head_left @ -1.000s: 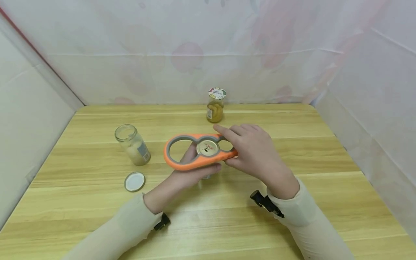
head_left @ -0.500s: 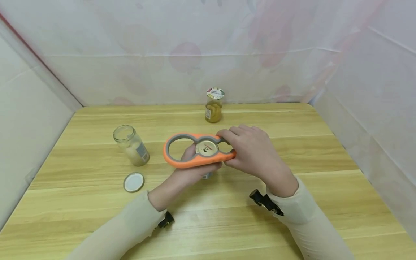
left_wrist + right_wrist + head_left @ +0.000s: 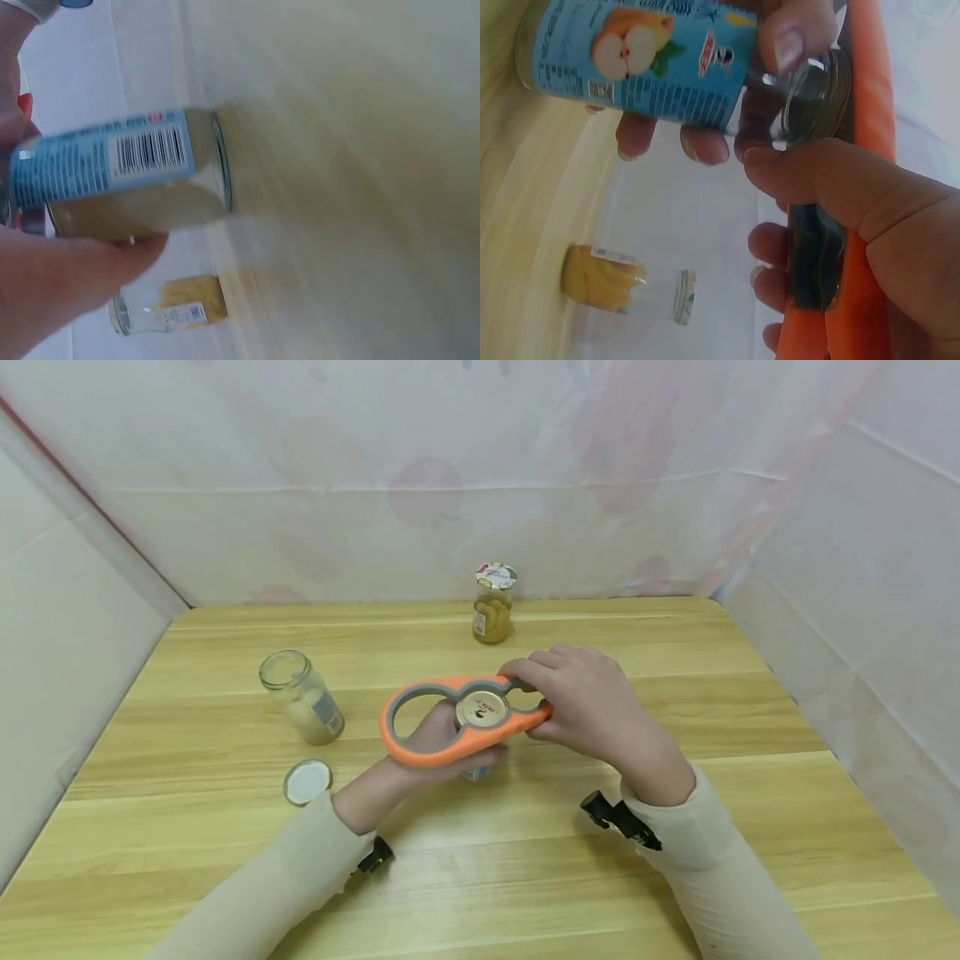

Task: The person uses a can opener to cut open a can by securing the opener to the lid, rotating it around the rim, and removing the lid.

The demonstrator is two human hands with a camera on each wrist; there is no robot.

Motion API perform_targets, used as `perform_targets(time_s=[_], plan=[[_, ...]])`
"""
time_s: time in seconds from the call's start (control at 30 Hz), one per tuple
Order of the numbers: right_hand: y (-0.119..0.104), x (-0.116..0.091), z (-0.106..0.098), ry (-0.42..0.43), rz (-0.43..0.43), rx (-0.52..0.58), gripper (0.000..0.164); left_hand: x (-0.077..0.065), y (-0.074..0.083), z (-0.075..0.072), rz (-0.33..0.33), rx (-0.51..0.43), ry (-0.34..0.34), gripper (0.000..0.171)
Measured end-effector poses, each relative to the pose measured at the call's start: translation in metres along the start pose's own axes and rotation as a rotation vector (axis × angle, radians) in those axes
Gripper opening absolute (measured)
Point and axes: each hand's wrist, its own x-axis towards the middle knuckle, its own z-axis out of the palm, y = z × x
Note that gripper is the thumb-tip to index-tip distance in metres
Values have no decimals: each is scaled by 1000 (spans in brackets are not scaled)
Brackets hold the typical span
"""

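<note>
While the left hand (image 3: 408, 777) grips the blue-labelled jar (image 3: 664, 82), the right hand (image 3: 588, 702) grasps the narrow end of the orange opener (image 3: 480, 742), whose middle ring sits around the gold lid (image 3: 482, 709); whether that jar's base touches the wooden table (image 3: 487, 877) is hard to tell. Leftward lies a loose lid (image 3: 307, 782), then an uncapped jar (image 3: 307, 706); farthest stands a capped jar of yellow fruit (image 3: 492, 617), near the pale curtain (image 3: 315, 543)

Both wrist views near blue-labelled jar (image 3: 664, 71)
</note>
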Motion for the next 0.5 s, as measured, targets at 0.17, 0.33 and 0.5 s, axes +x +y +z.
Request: perform_targets(time_s=[0.17,0.33,0.5], plan=[[5,-1,-1,-10,-21,34,49,8,3,-9,-132,-516,-283,40],[6,-1,-2,-4,-37,53,50,7,12,-9,-84,37,-193,36],[4,-1,-3,-5,-47,58,49,-6,10,10,-8,376,99,65]])
